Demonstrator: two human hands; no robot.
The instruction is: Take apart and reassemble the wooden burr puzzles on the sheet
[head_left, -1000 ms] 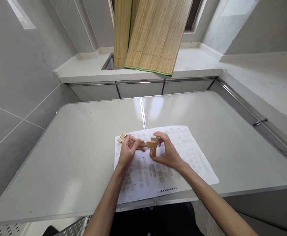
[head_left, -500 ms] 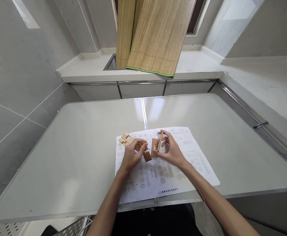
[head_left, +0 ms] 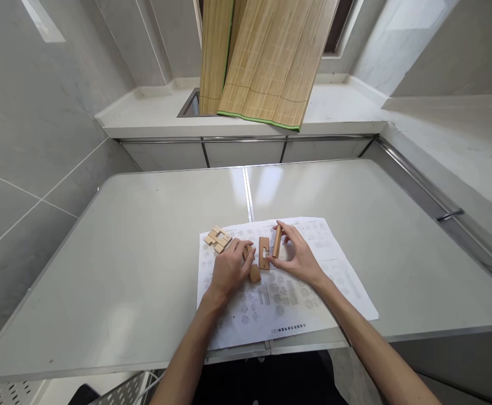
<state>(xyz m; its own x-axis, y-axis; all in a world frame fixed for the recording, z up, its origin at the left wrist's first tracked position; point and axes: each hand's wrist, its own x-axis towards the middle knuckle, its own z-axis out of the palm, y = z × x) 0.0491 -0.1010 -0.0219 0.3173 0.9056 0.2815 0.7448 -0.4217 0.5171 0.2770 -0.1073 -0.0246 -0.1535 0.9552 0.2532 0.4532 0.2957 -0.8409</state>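
Note:
My right hand [head_left: 295,251] pinches a brown wooden puzzle piece [head_left: 277,241] by its two ends, held edge-on between thumb and fingers. Just left of it, a flat brown notched piece [head_left: 263,253] lies on the printed sheet [head_left: 313,309]. My left hand [head_left: 231,265] has its fingers closed round another brown wooden piece [head_left: 246,252], partly hidden by the fingers. Below those fingertips is a further brown wooden block [head_left: 254,274]; whether it is joined to the held piece I cannot tell. Beyond my left hand, pale interlocked wooden pieces [head_left: 218,239] lie at the sheet's far left corner.
The sheet carries small printed diagrams and lies on a pale folding table [head_left: 144,270] with a metal seam [head_left: 248,194]. Behind stands a white counter [head_left: 153,115] with a sink [head_left: 190,105] and a hanging bamboo mat [head_left: 271,67]. Tiled walls flank the table.
My left hand has rolled palm-down over its piece, and the brown block under it has shifted slightly nearer me. My right hand has drawn its piece slightly right, away from the flat notched piece.

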